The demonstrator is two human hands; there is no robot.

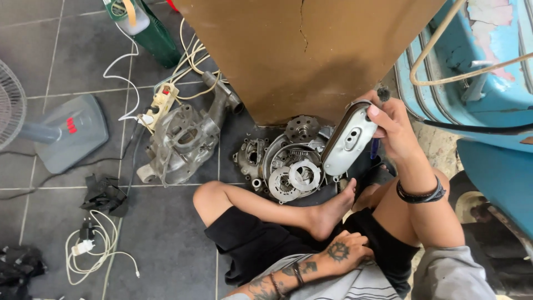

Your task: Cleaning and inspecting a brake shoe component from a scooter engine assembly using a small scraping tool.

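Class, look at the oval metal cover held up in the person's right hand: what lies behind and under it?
Behind the oval metal cover, held in the right hand, lie an engine casing, ring-shaped plates and a blue-handled tool. The cover hides the casing's right edge and most of the tool.

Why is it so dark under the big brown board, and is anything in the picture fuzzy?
Head view: the brown board blocks the daylight, so a soft shadow falls on its lower part and the engine parts below. The grey cover in the right hand shines pale. The left hand resting on the lap looks sharp. At the left edge the fan is cut off and bends slightly.
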